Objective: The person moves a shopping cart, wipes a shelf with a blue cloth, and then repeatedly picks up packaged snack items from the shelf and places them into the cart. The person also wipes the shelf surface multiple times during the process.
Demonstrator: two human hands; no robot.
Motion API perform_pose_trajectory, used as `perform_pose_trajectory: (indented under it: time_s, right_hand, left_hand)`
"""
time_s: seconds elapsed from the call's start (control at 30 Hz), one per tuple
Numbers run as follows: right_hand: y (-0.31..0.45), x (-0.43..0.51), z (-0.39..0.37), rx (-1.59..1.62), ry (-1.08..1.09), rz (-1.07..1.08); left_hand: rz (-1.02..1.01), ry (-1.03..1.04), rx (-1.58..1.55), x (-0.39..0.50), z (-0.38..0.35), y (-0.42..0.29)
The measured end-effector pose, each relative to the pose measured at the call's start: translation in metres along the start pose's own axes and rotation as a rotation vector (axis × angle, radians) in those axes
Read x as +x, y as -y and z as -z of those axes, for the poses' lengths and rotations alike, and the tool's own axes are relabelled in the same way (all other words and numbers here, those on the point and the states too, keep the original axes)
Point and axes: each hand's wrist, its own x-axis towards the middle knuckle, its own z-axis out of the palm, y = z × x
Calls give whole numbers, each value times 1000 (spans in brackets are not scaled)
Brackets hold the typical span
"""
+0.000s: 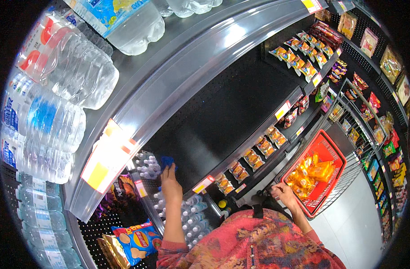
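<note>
My left hand reaches onto a bare black shelf, its fingers on a bunched blue cloth near the shelf's left end. White-capped bottles stand just left of the cloth. My right hand is curled at the near corner of a red plastic basket. What its fingers close around is hidden. Packaged goods in orange-yellow wrappers lie in the basket, which rests on a wire shopping cart.
Above the black shelf runs a shelf edge with price tags and large water bottles. Wrapped snacks line the shelf below. Lay's chip bags sit at lower left. Snack racks stand beyond the cart, beside a tiled floor.
</note>
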Motion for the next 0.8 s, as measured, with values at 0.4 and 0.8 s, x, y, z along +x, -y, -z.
perform_pose_trajectory:
  time_s: [0.4,0.8]
  right_hand:
    - [134,-13,-36,402,363,162]
    - [146,-31,-25,722,132,103]
  left_hand:
    - [487,588,-1834,13,24,-117]
    - [778,1172,-1919,-30,-51,-182]
